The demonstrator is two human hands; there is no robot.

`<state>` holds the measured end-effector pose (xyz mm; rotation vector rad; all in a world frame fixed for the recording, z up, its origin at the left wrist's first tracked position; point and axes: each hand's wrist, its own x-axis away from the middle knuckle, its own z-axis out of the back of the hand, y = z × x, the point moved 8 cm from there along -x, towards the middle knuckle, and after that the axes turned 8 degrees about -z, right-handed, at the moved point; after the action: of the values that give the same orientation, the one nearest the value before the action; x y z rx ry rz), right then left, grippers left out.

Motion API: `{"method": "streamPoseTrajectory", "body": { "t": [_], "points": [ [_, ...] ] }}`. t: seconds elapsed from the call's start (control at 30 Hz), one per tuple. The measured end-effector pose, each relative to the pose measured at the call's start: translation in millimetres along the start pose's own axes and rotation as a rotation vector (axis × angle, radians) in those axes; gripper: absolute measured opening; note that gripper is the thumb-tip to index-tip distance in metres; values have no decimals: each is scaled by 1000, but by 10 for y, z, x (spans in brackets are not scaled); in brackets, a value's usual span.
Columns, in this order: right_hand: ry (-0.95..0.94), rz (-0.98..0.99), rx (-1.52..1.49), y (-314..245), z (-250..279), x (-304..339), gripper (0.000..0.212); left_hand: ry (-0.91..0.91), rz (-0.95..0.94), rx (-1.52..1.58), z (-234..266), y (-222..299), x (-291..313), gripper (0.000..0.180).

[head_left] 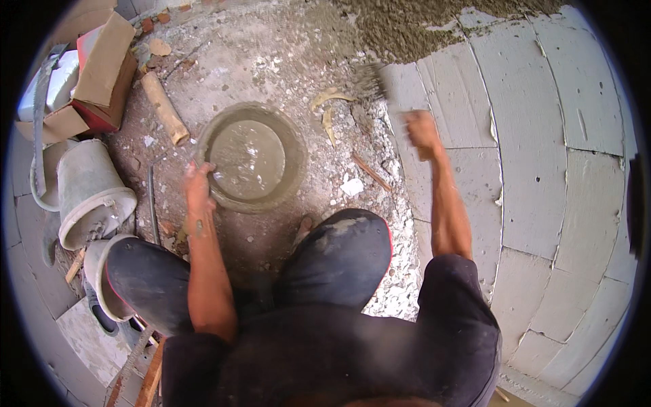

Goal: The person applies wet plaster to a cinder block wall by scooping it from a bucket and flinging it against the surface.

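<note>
My left hand grips the left rim of a round mortar basin, thumb over the edge. Grey, wet cement slurry fills its bottom and shines in the light. To the right, my right hand is a fist beside the grey block wall. A dark, motion-smeared trowel extends up and left from that fist; its handle is hardly visible. Wet mortar coats the top of the blocks, just beyond the trowel.
Grey buckets lie tipped at the left, below an open cardboard box. A bamboo piece, a bent metal rod and a stick lie on the rubble-strewn ground. My knees flank the basin's near side.
</note>
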<state>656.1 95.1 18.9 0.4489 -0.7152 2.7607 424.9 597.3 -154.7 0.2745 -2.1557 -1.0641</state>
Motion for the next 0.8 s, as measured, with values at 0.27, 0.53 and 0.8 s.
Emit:
{"method": "streamPoseTrajectory", "body": {
  "t": [0.27, 0.53, 0.8],
  "points": [
    [337, 401, 347, -1486, 456, 1695, 25, 79, -106, -73, -199, 295, 227, 45],
    [-20, 649, 893, -1288, -1958, 1501, 25, 25, -129, -93, -516, 178, 366, 65],
    [-376, 589, 515, -1183, -2036, 1899, 39, 92, -157, -117, -297, 153, 320, 74]
  ]
}}
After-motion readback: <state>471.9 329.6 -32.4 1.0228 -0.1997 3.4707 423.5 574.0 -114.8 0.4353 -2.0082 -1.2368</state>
